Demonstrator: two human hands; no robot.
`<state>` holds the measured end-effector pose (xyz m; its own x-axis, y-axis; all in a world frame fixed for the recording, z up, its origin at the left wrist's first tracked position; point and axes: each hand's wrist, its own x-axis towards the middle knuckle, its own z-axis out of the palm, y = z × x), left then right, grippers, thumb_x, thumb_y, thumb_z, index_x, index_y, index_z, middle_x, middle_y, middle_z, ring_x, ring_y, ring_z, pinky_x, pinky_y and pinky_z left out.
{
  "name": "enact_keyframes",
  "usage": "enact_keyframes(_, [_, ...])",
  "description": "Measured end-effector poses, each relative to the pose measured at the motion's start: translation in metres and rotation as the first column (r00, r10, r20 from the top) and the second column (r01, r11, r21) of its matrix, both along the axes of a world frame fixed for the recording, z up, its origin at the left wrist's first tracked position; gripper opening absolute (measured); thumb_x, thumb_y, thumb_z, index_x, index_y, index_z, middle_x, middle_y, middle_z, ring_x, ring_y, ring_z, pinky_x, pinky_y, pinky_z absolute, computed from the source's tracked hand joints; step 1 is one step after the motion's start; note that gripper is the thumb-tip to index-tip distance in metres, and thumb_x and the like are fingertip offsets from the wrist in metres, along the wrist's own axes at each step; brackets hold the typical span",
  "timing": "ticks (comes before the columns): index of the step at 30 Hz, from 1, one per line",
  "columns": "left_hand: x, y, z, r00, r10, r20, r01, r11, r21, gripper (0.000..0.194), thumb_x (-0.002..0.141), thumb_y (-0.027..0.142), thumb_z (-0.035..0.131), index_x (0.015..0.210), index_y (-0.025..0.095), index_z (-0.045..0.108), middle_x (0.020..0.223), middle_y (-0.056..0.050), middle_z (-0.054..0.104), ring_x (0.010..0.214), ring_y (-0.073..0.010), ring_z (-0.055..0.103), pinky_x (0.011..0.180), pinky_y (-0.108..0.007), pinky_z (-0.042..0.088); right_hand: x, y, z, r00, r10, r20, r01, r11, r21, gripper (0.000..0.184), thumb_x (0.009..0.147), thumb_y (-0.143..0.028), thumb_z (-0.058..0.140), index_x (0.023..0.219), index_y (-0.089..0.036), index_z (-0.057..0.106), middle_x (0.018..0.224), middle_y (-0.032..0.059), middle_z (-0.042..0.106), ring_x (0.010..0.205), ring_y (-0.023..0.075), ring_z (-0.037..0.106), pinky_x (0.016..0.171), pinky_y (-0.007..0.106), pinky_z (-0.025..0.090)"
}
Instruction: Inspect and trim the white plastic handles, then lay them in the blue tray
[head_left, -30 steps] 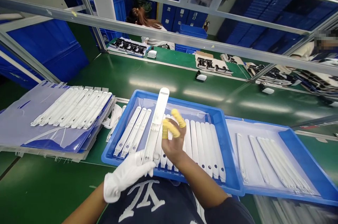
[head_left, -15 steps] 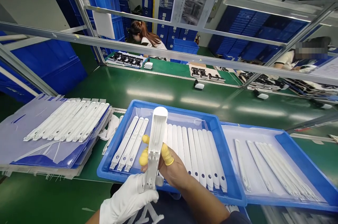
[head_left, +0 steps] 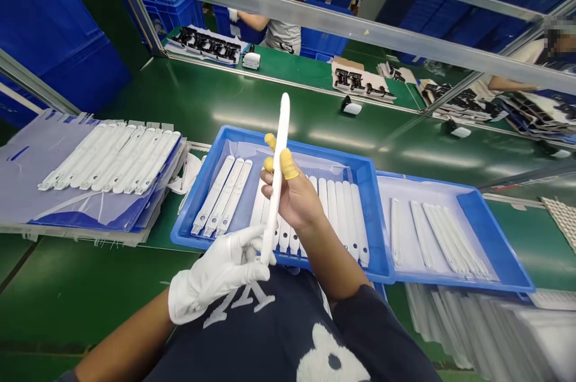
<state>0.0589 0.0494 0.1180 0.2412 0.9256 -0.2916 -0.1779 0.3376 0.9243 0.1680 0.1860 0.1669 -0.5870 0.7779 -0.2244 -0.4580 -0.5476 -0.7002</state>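
A metal frame (head_left: pixel 333 21) crosses above a green, light-streaked worktop (head_left: pixel 189 94).

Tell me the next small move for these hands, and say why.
Probably roll the strip slightly until a broad face turns up toward the person. It is seen nearly edge-on, so mostly its narrow side shows. The gloved left hand holds its lower end and the right hand grips its middle, so the turn looks well supported.

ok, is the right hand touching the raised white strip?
Touching. The head view shows the right hand with its yellow-capped thumb against the raised white strip, fingers showing on the opposite side.
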Motion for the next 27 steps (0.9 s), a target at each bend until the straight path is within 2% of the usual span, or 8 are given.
enact_keyframes(3, [0.001,0.004,0.006,0.999,0.036,0.002,-0.036,0.999,0.000,0.038,0.078,0.047,0.080,0.100,0.019,0.072,0.079,-0.001,0.065,0.062,-0.0140,0.055,0.061,-0.027,0.050,-0.004,0.003,0.001,0.994,-0.076,0.079,0.074,0.997,0.033,0.036,0.089,-0.041,0.071,0.123,-0.030,0.064,0.084,-0.0041,0.053,0.065,0.0063,0.050,0.052,0.012,0.047])
enact_keyframes(6, [0.002,0.004,0.004,0.989,0.100,0.112,-0.096,0.994,-0.049,0.041,0.083,0.047,0.077,0.108,0.017,0.066,0.073,0.002,0.062,0.049,-0.0082,0.051,0.049,-0.021,0.046,-0.006,0.003,-0.001,0.981,-0.135,0.136,0.117,0.984,0.131,0.047,0.088,-0.035,0.071,0.133,-0.035,0.057,0.100,-0.0033,0.062,0.083,0.0093,0.061,0.063,0.016,0.055])
enact_keyframes(10, [0.000,0.001,-0.001,0.940,0.071,0.335,-0.058,0.997,-0.047,0.039,0.089,0.051,0.072,0.103,0.016,0.064,0.067,0.003,0.062,0.041,-0.0069,0.054,0.041,-0.017,0.043,-0.008,0.002,-0.004,0.982,-0.093,0.162,0.058,0.976,0.212,0.045,0.097,-0.039,0.057,0.141,-0.040,0.048,0.121,-0.0031,0.067,0.101,0.0136,0.067,0.079,0.027,0.061])
enact_keyframes(14, [-0.001,-0.001,-0.007,0.917,0.087,0.390,-0.076,0.996,-0.043,0.050,0.090,0.063,0.063,0.102,0.014,0.067,0.075,-0.003,0.070,0.032,-0.0028,0.043,0.032,-0.016,0.031,-0.010,0.002,-0.007,0.987,-0.078,0.144,0.049,0.979,0.195,0.040,0.100,-0.037,0.052,0.140,-0.040,0.048,0.116,-0.0040,0.068,0.096,0.0121,0.069,0.081,0.029,0.061])
enact_keyframes(18, [-0.001,-0.002,-0.019,0.951,0.059,0.303,-0.064,0.998,0.008,0.065,0.094,0.068,0.052,0.124,0.013,0.066,0.070,-0.003,0.069,0.034,-0.0025,0.038,0.035,-0.018,0.028,-0.007,-0.004,-0.006,0.987,-0.072,0.146,0.041,0.978,0.204,0.047,0.092,-0.032,0.064,0.137,-0.040,0.052,0.112,-0.0056,0.068,0.089,0.0114,0.067,0.083,0.032,0.061])
enact_keyframes(22, [-0.006,0.002,-0.040,0.989,-0.043,0.142,0.032,0.997,0.074,0.076,0.087,0.078,0.052,0.126,0.014,0.066,0.081,-0.007,0.073,0.035,-0.0026,0.035,0.037,-0.020,0.029,-0.002,-0.015,-0.002,0.994,-0.015,0.105,-0.015,0.962,0.272,0.046,0.080,-0.034,0.076,0.123,-0.035,0.060,0.108,-0.0042,0.070,0.084,0.0132,0.065,0.085,0.035,0.059])
enact_keyframes(24, [-0.009,0.010,-0.049,0.999,-0.028,-0.042,0.032,0.994,0.107,0.071,0.087,0.076,0.054,0.122,0.015,0.068,0.084,-0.007,0.073,0.040,-0.0056,0.041,0.042,-0.022,0.037,0.001,-0.021,-0.002,0.998,0.030,0.060,-0.048,0.948,0.315,0.038,0.075,-0.031,0.080,0.109,-0.032,0.064,0.104,-0.0035,0.071,0.082,0.0130,0.064,0.085,0.033,0.057])
enact_keyframes(27, [-0.014,0.025,-0.059,0.966,0.061,-0.252,-0.014,0.983,0.184,0.052,0.093,0.062,0.057,0.114,0.018,0.072,0.085,-0.006,0.072,0.063,-0.0182,0.061,0.064,-0.033,0.054,0.005,-0.027,-0.006,0.991,0.124,0.040,-0.130,0.933,0.336,0.029,0.072,-0.030,0.084,0.091,-0.027,0.062,0.096,-0.0026,0.073,0.080,0.0133,0.064,0.081,0.033,0.055])
